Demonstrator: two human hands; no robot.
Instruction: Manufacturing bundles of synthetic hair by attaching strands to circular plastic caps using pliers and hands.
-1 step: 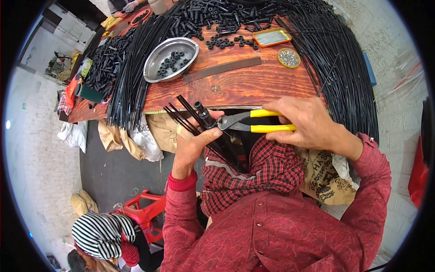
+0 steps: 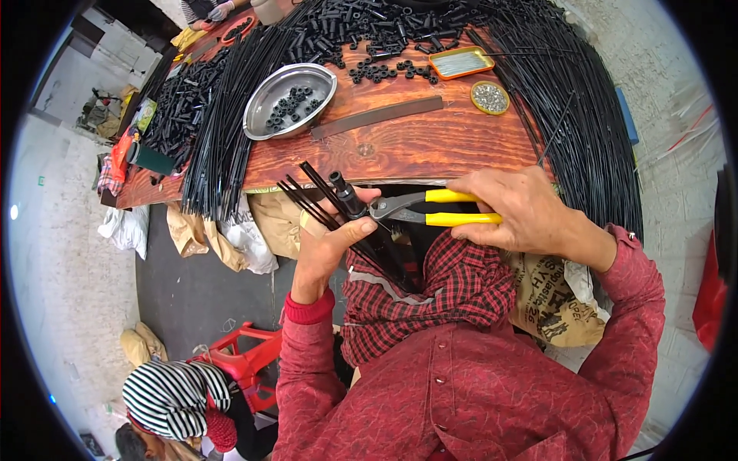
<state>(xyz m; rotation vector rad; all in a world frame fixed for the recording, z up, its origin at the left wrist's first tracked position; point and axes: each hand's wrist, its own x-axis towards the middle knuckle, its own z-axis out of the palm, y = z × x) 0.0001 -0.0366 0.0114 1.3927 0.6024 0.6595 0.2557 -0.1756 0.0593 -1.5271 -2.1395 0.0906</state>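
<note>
My left hand (image 2: 327, 242) grips a small bundle of thin black rods (image 2: 304, 196) that fan up and to the left in front of the table edge. A short black cylindrical fitting (image 2: 346, 194) sits on one rod just above my thumb. My right hand (image 2: 523, 211) is closed around the yellow handles of a pair of pliers (image 2: 450, 207). The grey pliers jaws (image 2: 378, 207) reach left and meet the rod beside the fitting. Both hands are close together over my lap, just below the edge of the wooden table (image 2: 415, 150).
On the table lie a metal bowl (image 2: 327, 81) of small black parts, a flat metal bar (image 2: 377, 117), an orange tray (image 2: 461, 61), a round tin (image 2: 490, 96) and heaps of black fittings (image 2: 377, 31). Long black rods (image 2: 592, 131) drape over both sides. A person in a striped cap (image 2: 165, 399) sits lower left by a red stool (image 2: 246, 357).
</note>
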